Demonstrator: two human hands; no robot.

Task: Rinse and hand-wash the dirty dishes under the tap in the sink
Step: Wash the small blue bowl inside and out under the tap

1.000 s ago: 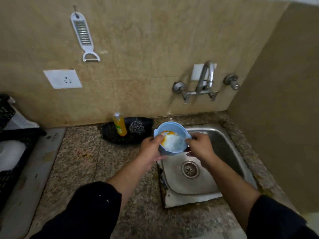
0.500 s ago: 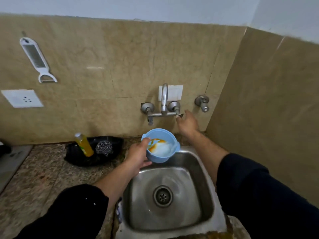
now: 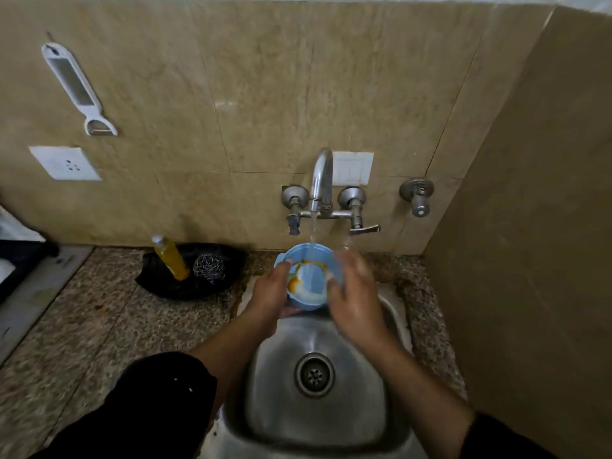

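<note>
Two hands (image 3: 270, 294) (image 3: 356, 303) round bowl (image 3: 308, 283) under tap (image 3: 321, 180); scrubber (image 3: 209, 267) aside.

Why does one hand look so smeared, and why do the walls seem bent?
Head view: the right hand is motion-blurred beside the blue bowl, while the left hand gripping it looks sharper. Head view: the wide-angle lens bows the tile lines and counter edges. Head view: lighting is dim and warm, with glare only on the tap and the sink.
</note>
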